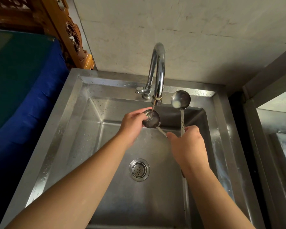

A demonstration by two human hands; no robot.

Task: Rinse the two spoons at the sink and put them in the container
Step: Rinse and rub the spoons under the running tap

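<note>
Two long metal spoons are held over the steel sink (220, 123). My right hand (187, 146) grips both handles. One spoon (153, 120) has its round bowl under the running tap (158, 71), and water falls onto it. My left hand (133, 124) cups that bowl, fingers wrapped over its left side. The second spoon (180, 99) points upward to the right of the spout, its bowl wet and dry of the stream. No container is in view.
A round drain strainer (139, 169) sits in the sink floor. The tap lever (139, 90) juts left behind the basin. A blue-covered surface (23, 96) lies left, carved wood (71, 35) behind it, and another steel unit (281, 146) stands right.
</note>
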